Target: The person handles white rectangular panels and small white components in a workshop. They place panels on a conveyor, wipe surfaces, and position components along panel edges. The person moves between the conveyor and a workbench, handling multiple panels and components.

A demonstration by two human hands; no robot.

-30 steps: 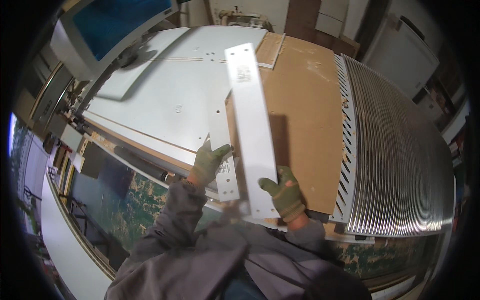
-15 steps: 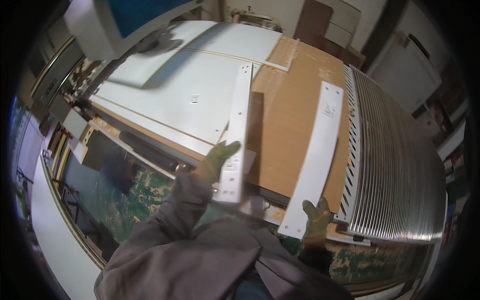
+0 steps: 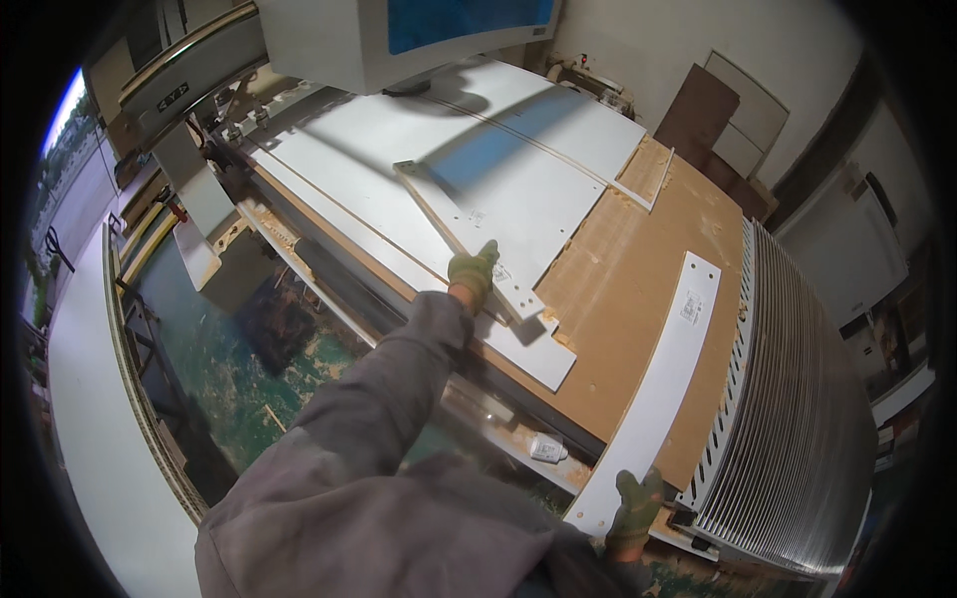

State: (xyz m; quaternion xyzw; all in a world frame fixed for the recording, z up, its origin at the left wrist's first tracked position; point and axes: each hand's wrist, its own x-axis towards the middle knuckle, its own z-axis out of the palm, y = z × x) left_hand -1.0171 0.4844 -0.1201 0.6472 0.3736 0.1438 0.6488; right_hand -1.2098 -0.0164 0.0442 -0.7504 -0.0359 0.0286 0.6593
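Note:
My left hand (image 3: 474,275), in a green glove, grips a narrow white board strip (image 3: 439,204) by its edge near the close end. That strip has drilled holes and a small label, and slants over a large white cut sheet (image 3: 364,140). On the right, my gloved right hand (image 3: 635,508) is closed on the near end of a longer, slightly curved white board (image 3: 653,399). This board also carries holes and a label, and lies across the brown bed board (image 3: 598,329). The undersides of both boards are hidden, as are some of my fingers.
A large machine head (image 3: 329,45) with a blue panel stands over the far left of the bed. A ribbed metal roller surface (image 3: 797,419) borders the right side. A small white bottle (image 3: 547,448) lies on the near ledge. Sawdust lies along the left rail.
The narrow strip in my left hand has swung its far end leftward over the white sheet. My right hand stays at the curved board's near end. The view has shifted too.

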